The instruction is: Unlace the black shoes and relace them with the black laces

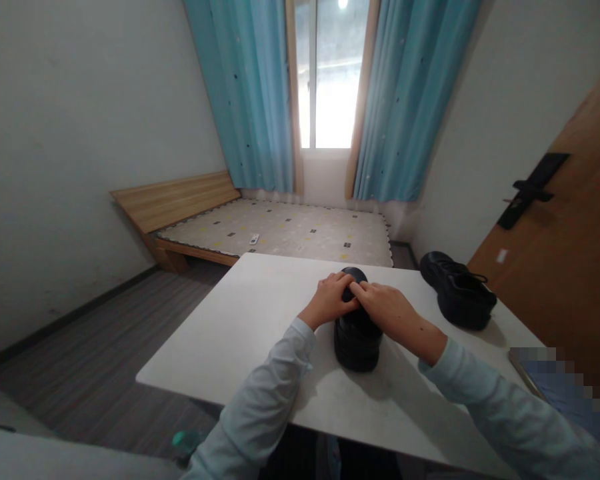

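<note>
A black shoe (359,343) stands on the white table (225,327), its toe pointing away and its heel toward me. My left hand (331,299) lies against the left side of the shoe's front part, fingers bent over its top. From the right, my right hand (380,303) reaches over the same part, its fingertips meeting those of my left hand. The hands cover the laces area, so what the fingertips pinch there is hidden. A second black shoe (463,293), with its laces showing, sits at the table's right back edge.
A blurred flat object (555,383) lies at the table's right edge. Behind the table is a bed (300,230) with a small white remote (255,239). A wooden door (545,267) stands right. A green-capped bottle (185,440) is below the table's front left.
</note>
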Motion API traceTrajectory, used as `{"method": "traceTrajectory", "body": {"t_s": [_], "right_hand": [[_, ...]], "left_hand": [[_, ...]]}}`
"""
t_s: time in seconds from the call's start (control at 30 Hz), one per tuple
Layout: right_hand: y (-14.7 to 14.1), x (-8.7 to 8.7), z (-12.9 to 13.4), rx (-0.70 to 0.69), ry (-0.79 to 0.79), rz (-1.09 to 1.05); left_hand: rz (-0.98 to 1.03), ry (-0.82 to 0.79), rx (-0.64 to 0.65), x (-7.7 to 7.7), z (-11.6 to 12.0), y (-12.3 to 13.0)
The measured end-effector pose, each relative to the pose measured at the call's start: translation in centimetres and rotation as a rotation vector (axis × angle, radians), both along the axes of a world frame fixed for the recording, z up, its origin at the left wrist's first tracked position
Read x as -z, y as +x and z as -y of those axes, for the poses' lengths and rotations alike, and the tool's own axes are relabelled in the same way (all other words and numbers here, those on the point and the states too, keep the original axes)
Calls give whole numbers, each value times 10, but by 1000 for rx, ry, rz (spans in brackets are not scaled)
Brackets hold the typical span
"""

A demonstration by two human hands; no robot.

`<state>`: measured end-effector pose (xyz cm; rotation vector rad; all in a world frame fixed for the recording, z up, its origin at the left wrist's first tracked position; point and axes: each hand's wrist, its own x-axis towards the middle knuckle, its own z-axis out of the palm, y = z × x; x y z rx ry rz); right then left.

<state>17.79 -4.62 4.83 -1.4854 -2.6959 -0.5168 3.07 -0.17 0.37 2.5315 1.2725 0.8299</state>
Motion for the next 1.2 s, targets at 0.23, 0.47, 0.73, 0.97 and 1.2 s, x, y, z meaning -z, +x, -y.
{"method": "traceTrajectory", "body": {"t_s": [0.23,0.47,0.73,0.97,1.2], "right_hand": [[3,0,1,20,-55,-67],[2,1,2,78,-70,-155],[1,4,5,105,-39,-155],[-4,-2,10,73,0,-30],[-9,-1,13,124,64,28]], "left_hand": [[-8,9,-3,2,-1,0],[20,-11,6,-1,0,0],[21,-4,10,-1,1,0],[16,-14,0,0,-1,1],[23,-31,-2,-2,1,1]]}}
